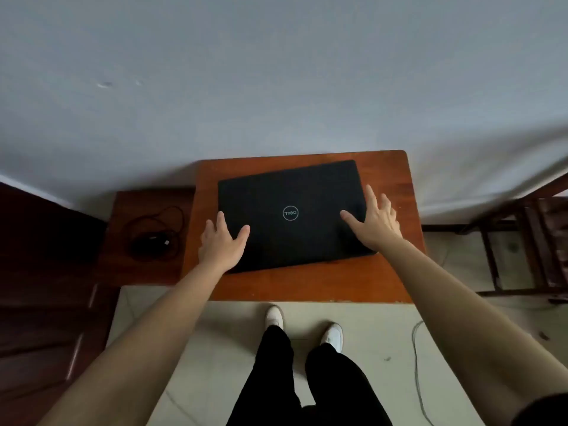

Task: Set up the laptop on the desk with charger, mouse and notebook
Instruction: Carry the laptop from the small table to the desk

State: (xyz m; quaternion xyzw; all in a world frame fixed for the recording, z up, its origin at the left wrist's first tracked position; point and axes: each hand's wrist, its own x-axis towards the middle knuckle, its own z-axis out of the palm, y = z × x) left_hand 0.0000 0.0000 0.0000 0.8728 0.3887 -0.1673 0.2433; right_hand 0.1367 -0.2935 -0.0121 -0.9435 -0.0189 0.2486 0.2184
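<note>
— Where's the laptop?
— Shut, lying askew mid-tabletop on the desk.
— And the hands?
— Left hand and right hand over its side edges, fingers spread, gripping nothing

Both bare arms reach forward; the left forearm comes in from the lower left, the right forearm from the lower right; the left grip is palm down, fingers straight, thumb splayed inward; the right grip is palm down, fingers spread, thumb stretched inward.
</note>
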